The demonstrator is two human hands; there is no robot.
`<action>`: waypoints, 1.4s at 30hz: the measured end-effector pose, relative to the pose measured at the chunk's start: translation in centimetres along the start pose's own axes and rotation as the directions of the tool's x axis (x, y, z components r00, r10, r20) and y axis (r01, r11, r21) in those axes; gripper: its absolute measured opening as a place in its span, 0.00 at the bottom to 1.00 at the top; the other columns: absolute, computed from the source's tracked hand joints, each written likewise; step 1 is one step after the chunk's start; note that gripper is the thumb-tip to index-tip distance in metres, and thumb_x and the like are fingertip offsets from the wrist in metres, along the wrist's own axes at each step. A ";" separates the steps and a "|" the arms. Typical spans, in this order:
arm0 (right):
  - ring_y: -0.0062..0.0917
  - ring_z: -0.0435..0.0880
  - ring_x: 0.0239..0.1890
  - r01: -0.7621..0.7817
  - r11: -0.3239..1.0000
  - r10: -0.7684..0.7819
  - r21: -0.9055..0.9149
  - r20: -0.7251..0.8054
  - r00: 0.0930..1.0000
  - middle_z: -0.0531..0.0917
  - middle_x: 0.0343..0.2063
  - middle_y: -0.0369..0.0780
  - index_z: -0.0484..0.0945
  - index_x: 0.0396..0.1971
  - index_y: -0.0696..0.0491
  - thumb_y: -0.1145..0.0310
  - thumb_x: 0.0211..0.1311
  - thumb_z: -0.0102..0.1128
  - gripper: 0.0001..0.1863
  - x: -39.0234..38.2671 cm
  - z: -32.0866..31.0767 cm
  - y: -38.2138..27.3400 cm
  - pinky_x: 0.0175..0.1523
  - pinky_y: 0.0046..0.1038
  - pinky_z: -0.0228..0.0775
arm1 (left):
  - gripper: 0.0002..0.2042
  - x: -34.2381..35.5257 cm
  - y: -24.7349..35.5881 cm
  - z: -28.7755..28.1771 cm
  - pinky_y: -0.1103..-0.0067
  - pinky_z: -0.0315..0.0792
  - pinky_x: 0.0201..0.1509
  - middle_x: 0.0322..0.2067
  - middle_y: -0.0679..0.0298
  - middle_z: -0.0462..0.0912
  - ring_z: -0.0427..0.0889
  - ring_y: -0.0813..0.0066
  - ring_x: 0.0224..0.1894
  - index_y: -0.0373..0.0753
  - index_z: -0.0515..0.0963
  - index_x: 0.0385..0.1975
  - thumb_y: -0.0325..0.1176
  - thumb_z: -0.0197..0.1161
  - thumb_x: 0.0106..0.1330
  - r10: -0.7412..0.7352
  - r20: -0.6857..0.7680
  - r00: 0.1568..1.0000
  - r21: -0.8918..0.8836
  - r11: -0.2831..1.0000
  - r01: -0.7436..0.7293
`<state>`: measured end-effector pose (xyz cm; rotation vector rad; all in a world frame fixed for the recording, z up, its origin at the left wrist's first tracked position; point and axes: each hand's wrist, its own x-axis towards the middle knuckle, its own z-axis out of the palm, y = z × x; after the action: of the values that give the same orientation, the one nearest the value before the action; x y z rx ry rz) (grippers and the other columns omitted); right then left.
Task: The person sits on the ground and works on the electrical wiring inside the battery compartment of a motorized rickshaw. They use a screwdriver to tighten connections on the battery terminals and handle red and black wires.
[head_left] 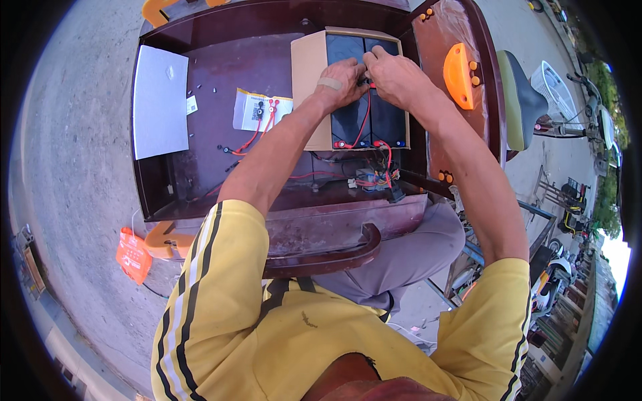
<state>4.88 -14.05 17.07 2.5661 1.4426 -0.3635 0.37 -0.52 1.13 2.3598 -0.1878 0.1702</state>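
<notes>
Black block batteries (349, 120) stand side by side in an open cardboard box (307, 70). A red cable (367, 115) runs up over them from a red-capped terminal (340, 144) at the near edge, and its upper end goes under my fingers. My left hand (342, 81), with a bandage strip near the wrist, has its fingers closed at the inner edges of the batteries. From the right, my right hand (396, 77) meets it, fingertips pinched together. A red cap (372, 85) shows just below them. What the fingertips grip is hidden.
The box sits in a dark red vehicle cargo bed (221, 63). Inside lie a white foam sheet (162, 100), a printed packet (247, 110) with red and black leads, and a wiring bundle (374, 179). An orange handle (459, 77) juts from the opened panel at right.
</notes>
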 end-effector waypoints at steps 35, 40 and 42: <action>0.46 0.90 0.45 0.018 0.991 -0.016 -0.130 0.015 1.000 0.88 0.38 0.52 0.88 0.38 0.56 0.72 0.58 0.65 0.10 -0.9 0.3 0.0 0.52 0.39 0.83 | 0.12 -0.2 1.0 -0.6 0.61 0.77 0.50 0.36 0.53 0.79 0.82 0.50 0.43 0.36 0.80 0.33 0.38 0.71 0.59 0.044 -0.053 0.998 -0.027 0.999 -0.045; 0.51 0.88 0.48 -0.482 0.834 0.443 0.268 0.195 0.875 0.88 0.38 0.57 0.88 0.34 0.59 0.68 0.62 0.64 0.10 -0.4 0.2 -0.5 0.54 0.43 0.82 | 0.12 -0.3 0.7 -0.6 0.61 0.77 0.49 0.36 0.54 0.79 0.82 0.51 0.43 0.36 0.80 0.32 0.38 0.71 0.59 0.058 -0.052 0.997 0.017 0.998 -0.058; 0.50 0.89 0.46 -0.464 0.848 0.461 0.258 0.076 0.884 0.88 0.35 0.53 0.86 0.33 0.59 0.64 0.70 0.60 0.14 -0.8 1.0 -0.4 0.53 0.44 0.82 | 0.12 -0.3 0.7 -0.8 0.61 0.77 0.49 0.36 0.54 0.79 0.82 0.51 0.43 0.36 0.80 0.32 0.38 0.71 0.59 0.061 -0.055 0.997 0.019 0.998 -0.060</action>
<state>4.03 -14.75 16.35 3.0040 0.7585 -0.5246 -0.07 -0.41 2.15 2.3645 -0.2321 0.2672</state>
